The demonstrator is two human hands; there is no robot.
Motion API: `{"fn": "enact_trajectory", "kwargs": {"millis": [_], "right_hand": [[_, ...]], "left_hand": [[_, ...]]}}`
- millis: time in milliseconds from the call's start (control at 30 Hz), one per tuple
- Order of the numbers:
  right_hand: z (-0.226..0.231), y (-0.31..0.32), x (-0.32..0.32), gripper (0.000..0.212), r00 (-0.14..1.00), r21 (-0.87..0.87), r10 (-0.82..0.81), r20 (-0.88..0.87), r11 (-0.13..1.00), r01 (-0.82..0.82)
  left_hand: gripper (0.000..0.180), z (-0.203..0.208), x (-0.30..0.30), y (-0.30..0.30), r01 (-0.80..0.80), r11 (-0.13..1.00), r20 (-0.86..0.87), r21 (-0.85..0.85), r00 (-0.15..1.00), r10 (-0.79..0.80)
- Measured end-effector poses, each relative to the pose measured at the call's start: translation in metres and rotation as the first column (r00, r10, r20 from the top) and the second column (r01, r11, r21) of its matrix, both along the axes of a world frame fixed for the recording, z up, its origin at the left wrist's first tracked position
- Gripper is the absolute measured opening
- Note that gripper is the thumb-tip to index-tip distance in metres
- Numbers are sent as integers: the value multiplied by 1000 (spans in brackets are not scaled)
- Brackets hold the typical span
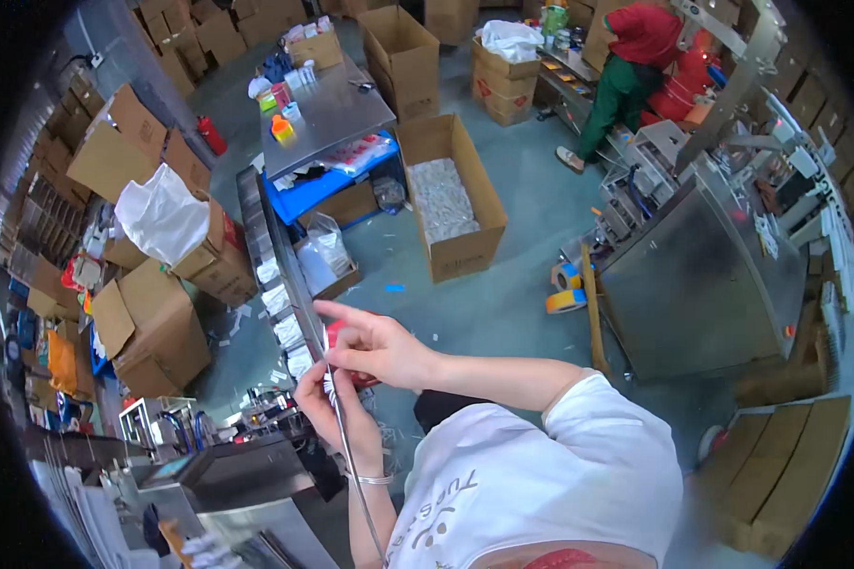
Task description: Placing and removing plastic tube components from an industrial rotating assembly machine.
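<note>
My right hand (381,353) reaches in over the conveyor's near end, its index finger stretched out and the thumb pressed against the other fingers. Just below it, my left hand (343,403) has its fingers bent together beside the thin metal rail (346,441). Something small and whitish shows between the two hands, too covered to name. A red object (335,332) is partly hidden behind my right hand. Along the narrow conveyor (299,296) lie several white packets (287,332), nearest to my fingers at its lower end.
An open carton (465,248) of small clear packets stands ahead. Beyond the conveyor is a steel table (337,109) with bottles. Cartons (166,327) crowd the left. A large steel machine (702,284) occupies the right. A person in red and green (626,71) stands at the far right.
</note>
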State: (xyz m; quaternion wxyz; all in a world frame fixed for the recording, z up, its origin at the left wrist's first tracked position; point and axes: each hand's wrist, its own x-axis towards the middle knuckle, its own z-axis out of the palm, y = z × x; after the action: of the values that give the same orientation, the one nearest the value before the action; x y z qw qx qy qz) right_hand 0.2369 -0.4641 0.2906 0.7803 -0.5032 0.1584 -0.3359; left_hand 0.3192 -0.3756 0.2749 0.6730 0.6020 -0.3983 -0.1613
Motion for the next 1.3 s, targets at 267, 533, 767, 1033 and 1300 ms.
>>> {"fn": "enact_trajectory", "kwargs": {"millis": [267,533,767,1033,1300], "right_hand": [[35,101,-90,65,997,-985,-81,-17,172,-3],[4,130,-141,42,977,-983,-144,156,73,168],[-12,147,-155,32,968,-957,251,24,285,-51],[-8,194,-134,34,846,-899,527,82,406,-166],[2,286,-97,39,766,-784,633,115,532,-322]], "left_hand": [[21,15,-19,25,-340,937,-34,-84,940,338],[23,-15,-53,44,-578,813,-67,-76,816,574],[29,-22,-87,149,-805,591,82,-56,586,806],[71,-28,-139,284,-594,795,362,-121,720,593],[33,-63,-63,467,-996,20,-344,-87,49,938]]}}
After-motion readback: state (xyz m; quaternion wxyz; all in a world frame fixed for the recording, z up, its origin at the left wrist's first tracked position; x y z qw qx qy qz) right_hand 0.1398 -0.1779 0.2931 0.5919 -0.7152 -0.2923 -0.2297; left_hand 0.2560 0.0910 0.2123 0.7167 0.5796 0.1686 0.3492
